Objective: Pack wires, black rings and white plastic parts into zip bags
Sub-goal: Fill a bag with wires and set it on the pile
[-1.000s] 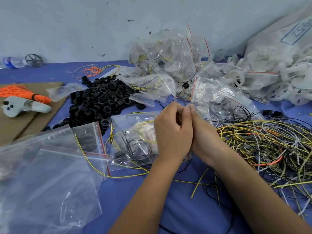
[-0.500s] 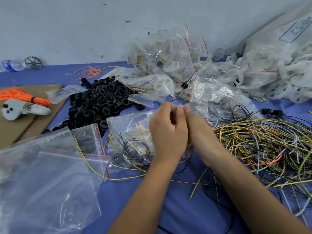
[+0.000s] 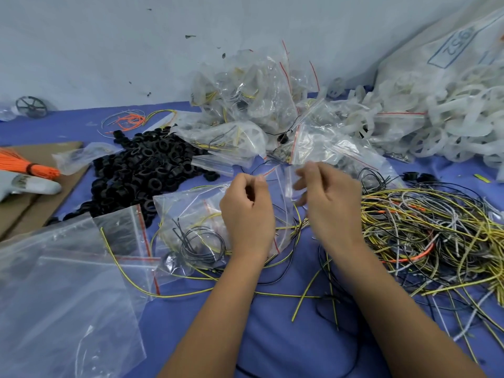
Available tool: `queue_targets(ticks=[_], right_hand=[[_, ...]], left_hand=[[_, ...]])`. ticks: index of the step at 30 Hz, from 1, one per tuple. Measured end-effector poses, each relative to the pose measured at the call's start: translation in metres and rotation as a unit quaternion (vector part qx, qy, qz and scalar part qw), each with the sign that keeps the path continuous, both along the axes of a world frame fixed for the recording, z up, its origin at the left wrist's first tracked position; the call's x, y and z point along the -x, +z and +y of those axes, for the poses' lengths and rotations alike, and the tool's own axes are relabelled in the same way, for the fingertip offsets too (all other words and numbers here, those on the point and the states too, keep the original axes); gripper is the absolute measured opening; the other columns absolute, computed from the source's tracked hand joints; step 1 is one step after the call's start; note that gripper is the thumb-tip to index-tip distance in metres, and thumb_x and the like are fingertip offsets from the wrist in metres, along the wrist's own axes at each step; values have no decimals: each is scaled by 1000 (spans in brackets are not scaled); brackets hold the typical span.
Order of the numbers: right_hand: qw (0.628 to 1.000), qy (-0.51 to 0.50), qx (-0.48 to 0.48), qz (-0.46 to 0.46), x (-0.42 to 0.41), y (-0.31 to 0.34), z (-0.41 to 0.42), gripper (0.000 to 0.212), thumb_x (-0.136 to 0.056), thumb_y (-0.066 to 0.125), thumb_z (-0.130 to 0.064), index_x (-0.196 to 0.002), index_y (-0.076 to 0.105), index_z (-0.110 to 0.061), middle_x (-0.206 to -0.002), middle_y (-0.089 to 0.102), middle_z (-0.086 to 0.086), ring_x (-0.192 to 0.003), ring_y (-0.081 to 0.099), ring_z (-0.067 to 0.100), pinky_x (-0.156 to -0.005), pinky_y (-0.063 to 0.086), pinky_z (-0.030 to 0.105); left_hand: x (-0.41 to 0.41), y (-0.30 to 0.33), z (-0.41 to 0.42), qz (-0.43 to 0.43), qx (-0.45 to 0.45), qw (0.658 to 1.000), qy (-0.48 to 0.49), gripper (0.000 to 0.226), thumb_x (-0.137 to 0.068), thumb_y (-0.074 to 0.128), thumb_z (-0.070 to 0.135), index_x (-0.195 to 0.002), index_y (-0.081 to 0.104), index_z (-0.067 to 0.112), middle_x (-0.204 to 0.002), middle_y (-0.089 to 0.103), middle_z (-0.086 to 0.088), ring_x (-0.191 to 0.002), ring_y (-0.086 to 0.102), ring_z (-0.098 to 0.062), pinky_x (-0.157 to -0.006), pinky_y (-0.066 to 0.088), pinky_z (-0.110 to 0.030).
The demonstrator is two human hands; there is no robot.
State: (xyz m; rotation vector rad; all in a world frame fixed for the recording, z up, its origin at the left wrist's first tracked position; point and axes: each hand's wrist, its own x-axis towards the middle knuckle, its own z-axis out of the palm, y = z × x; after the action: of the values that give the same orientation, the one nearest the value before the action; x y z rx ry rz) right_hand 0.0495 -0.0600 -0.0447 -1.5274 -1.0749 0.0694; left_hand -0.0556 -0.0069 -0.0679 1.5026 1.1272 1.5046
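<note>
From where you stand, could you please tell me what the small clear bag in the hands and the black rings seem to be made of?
Small clear zip bag: thin glossy plastic film, see-through, creased, red seal line. Heap of black rings: dull matte black, probably rubber or moulded plastic; the look cannot settle which.

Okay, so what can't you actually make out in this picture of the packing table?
Head view only:
- Zip bag between the hands: what it holds, if anything, is lost in clear film and motion blur.
- Right hand: fingertips blurred, so its grip is uncertain.
- Left hand: palm faces away.
- Big sack: label cut off by the right edge.
- Grey handle: cut off by the left edge.
</note>
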Motion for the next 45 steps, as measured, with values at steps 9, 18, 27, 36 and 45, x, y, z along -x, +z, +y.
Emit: queue_targets(ticks=[9,18,27,36,45], right_hand=[[912,86,303,-264,-56,-2,-11,54,-79,60,-6,-129,67,-25,-130,63,0,-123,41,27,-98,35,32],[897,43,322,-299,-58,-12,-4,37,-92,71,-31,-129,68,-32,-127,66,-4,-117,49,29,-97,46,45],[846,30,398,-354,-50,-11,0,47,-90,57,-65,-122,62,-32,-120,61,-3,-122,44,26,-102,34,46],[914,59,345,-206,-56,4,-10,47,-106,40,-44,-99,72,-10,-97,68,11,-97,61,35,-87,48,42],[877,45,377,-296,-60,2,-9,16,-92,70,-42,-105,76,-34,-107,67,-4,-118,48,30,-101,33,47]], left_hand=[[1,-4,5,50,76,995,-40,33,-99,59,21,-67,53,18,-55,50,17,-55,41,-6,-53,34,-20],[1,-4,6,64,81,994,-40,33,-98,59,21,-66,51,16,-53,47,17,-55,39,-8,-52,32,-23],[1,-2,3,71,79,993,-43,31,-98,60,22,-68,53,14,-55,47,12,-57,39,-8,-55,35,-26],[1,-3,2,80,74,993,-44,33,-98,60,20,-66,51,14,-54,46,13,-55,39,-7,-51,32,-20],[2,-3,2,78,74,993,-47,33,-97,60,20,-66,52,15,-54,47,13,-55,39,-7,-52,32,-20]])
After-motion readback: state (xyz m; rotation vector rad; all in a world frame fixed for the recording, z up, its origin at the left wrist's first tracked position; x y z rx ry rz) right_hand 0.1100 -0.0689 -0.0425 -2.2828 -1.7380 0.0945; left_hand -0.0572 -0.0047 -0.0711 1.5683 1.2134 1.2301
